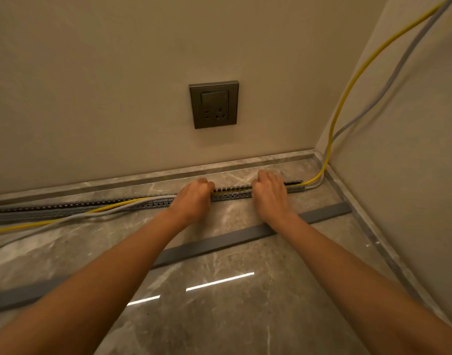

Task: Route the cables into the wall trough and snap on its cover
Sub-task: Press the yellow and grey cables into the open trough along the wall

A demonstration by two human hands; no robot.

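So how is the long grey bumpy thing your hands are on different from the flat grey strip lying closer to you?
The slotted grey cable trough has toothed, comb-like sides; the flat grey cover strip is smooth. The trough holds the yellow cable and the grey cable; the cover holds nothing. Both hands, left and right, press on the trough; the cover lies untouched. Both are long, grey and on the marble floor.

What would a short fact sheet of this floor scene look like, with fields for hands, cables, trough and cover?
left hand: fist pressing on the trough
right hand: palm down on the trough
trough: slotted grey channel on the floor along the wall
yellow cable: inside the trough between the hands, outside it at left
grey cable: runs beside the yellow one
cover: flat grey strip on the floor, not fitted
socket: on the wall, nothing plugged in
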